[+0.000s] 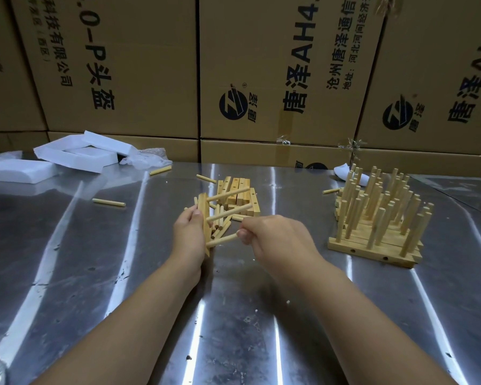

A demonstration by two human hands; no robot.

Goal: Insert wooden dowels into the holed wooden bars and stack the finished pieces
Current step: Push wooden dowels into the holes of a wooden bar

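My left hand (188, 232) grips a holed wooden bar (203, 209) held on edge at the table's middle. Two dowels stick out of the bar to the right, and a third, lower dowel (222, 240) meets it near the bottom. My right hand (264, 234) pinches the right end of that lower dowel. Behind the hands lies a pile of empty holed bars (240, 193) with loose dowels (220, 218) in front of it. At the right stands a stack of finished pieces (378, 218), their dowels pointing up.
The work surface is a shiny metal table (233, 315). Stray dowels (109, 202) lie at the left and back. White foam blocks (75, 152) and crumpled plastic wrap (147, 159) sit at the back left. Cardboard boxes (261, 79) wall off the far edge.
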